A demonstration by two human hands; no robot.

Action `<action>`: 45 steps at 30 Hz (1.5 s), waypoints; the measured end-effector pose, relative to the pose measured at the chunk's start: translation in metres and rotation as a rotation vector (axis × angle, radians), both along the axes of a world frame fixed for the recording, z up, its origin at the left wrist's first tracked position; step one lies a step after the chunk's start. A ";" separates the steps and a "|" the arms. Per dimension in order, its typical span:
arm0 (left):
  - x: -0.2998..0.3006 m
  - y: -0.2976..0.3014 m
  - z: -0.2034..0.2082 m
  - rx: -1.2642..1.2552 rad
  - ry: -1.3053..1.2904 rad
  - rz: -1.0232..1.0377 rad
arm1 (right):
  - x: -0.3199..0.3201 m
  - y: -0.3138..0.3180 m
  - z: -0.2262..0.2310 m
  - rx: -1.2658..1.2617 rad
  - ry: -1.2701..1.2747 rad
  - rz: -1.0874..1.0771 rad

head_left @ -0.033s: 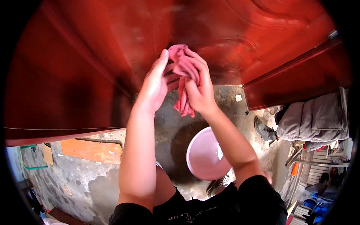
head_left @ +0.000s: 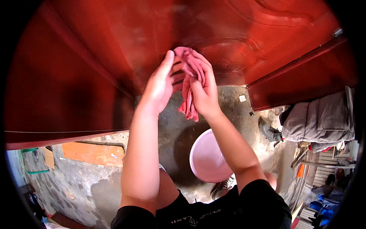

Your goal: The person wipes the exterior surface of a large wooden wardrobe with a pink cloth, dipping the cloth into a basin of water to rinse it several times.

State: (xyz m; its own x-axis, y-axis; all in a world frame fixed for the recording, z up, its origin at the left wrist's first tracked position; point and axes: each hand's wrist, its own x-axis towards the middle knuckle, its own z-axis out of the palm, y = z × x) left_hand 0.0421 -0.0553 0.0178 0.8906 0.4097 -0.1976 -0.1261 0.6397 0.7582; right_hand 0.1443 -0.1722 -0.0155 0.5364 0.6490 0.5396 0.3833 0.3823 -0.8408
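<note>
I have the right hand (head_left: 207, 95) closed around the cloth (head_left: 192, 68), thumb pressed across its near side and fingers wrapped over its far right edge. The left hand (head_left: 160, 87) holds nothing that I can make out: its thumb stands up, well parted from the fingers, which reach rightward behind the cloth. I cannot tell whether those fingertips touch it.

The relation I watch is this: the cloth lies between the 2 hands, firmly in the right and just to the right of the left thumb tip. Its long axis runs nearly up and down my view, the bunched top level with the left thumb and the loose tail hanging below the right thumb. Of the 2, the right hand is nearer, and the left faces the cloth's left side across a narrow gap at the thumb.

Farther out, the red door (head_left: 213, 23) rises beyond both hands. Nearer the body, the pink basin (head_left: 207, 160) sits on the floor (head_left: 167, 129), partly covered by the right forearm, with 1 shoe (head_left: 225, 187) beside it.
</note>
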 end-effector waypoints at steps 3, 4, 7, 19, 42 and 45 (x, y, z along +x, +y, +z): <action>0.016 -0.026 -0.012 0.317 -0.052 0.018 | -0.005 -0.016 -0.015 0.033 0.427 0.059; 0.021 -0.032 -0.020 0.311 -0.056 0.032 | -0.005 -0.019 -0.021 0.047 0.516 0.068; 0.023 -0.042 -0.021 0.356 0.012 -0.064 | -0.012 -0.034 -0.022 0.094 0.788 0.082; 0.031 -0.089 -0.009 0.925 0.332 -0.122 | 0.005 -0.068 0.001 0.060 0.938 -0.096; -0.011 -0.007 0.003 0.275 0.354 0.276 | 0.008 -0.015 0.057 -0.422 -0.710 -0.362; -0.040 0.022 0.009 0.226 0.330 0.467 | 0.020 0.030 0.128 0.102 -1.113 -0.566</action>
